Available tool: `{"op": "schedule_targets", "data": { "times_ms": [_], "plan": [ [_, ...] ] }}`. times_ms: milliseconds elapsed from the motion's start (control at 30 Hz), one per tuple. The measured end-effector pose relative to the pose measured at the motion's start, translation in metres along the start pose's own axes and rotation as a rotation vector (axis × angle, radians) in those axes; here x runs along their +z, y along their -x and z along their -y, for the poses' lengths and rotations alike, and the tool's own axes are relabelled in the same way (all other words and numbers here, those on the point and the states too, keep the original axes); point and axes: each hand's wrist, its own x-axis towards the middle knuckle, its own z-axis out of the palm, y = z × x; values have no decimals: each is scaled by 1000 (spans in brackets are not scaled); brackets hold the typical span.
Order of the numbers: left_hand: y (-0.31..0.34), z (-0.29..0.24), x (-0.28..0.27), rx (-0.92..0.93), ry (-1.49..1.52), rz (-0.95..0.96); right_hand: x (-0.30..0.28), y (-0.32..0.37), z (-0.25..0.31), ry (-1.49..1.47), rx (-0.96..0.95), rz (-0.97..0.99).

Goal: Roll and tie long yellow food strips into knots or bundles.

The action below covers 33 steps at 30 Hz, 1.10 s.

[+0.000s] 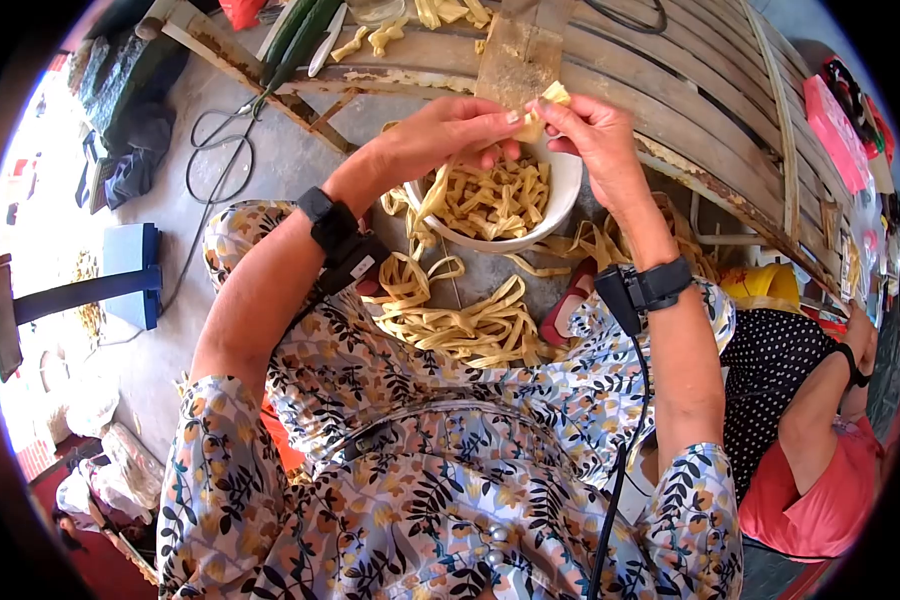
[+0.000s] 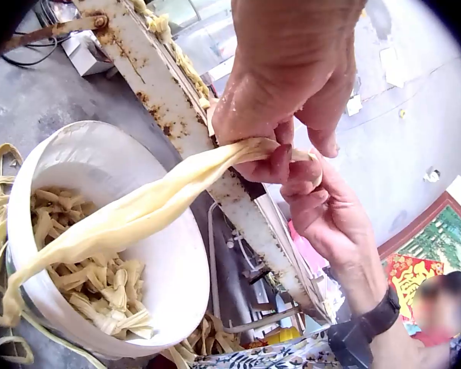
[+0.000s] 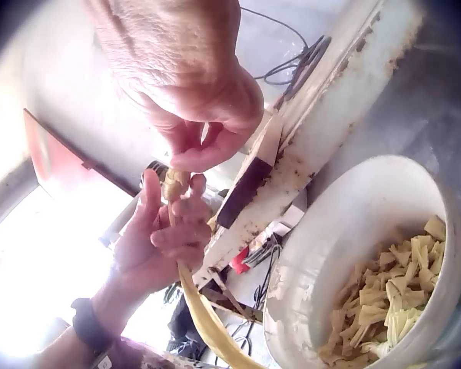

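Note:
Both hands meet over a white bucket (image 1: 568,195), working on one long, soft, pale-yellow strip (image 2: 142,211). My left hand (image 1: 440,135) holds the strip in its curled fingers, and the long tail hangs down across the bucket in the left wrist view. At the strip's upper end, my right hand (image 1: 598,130) pinches with thumb and fingertips. A bunched, knot-like part (image 3: 175,183) of the strip shows between the two hands in the right wrist view. Short yellow pieces (image 1: 495,205), several looking knotted, lie in the bucket.
Long loose strips (image 1: 470,325) lie heaped on the floor between the feet. A rusty-edged slatted bench (image 1: 690,90) stands just beyond the bucket, with yellow pieces (image 1: 385,38) and green cucumber-like vegetables (image 1: 300,40) at its left. Another person in a dotted garment (image 1: 770,375) sits at the right.

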Motion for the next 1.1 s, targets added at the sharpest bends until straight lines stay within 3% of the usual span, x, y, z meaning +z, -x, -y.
{"op": "schedule_targets", "data": {
  "times_ms": [133,233,333,367,467,700,800,900,1000,1100],
  "plan": [
    [-10,8,-3,24,-46,-28,5,-3,-3,-53,24,-5],
    [-12,8,11,125,-200,-227,3,-5,-8,-156,86,-37],
    [-15,14,15,204,-401,-274,3,-7,-13,-226,140,-55],
    [-14,14,11,129,-357,-222,4,-8,-12,-228,127,-61],
    [-5,3,-2,135,-274,-73,1,-7,-4,-154,76,-95],
    [-3,6,-6,131,-307,-95,8,-3,1,-14,163,13],
    [-7,9,-10,94,-169,-44,8,-5,0,-81,177,19],
    [-10,13,-17,15,179,58,5,-6,-5,-178,152,41],
    [-12,2,-23,28,81,87,3,-10,2,-272,203,38],
    [-13,-19,-32,199,-256,-1,-10,-23,12,-304,132,-22]
  ]
}}
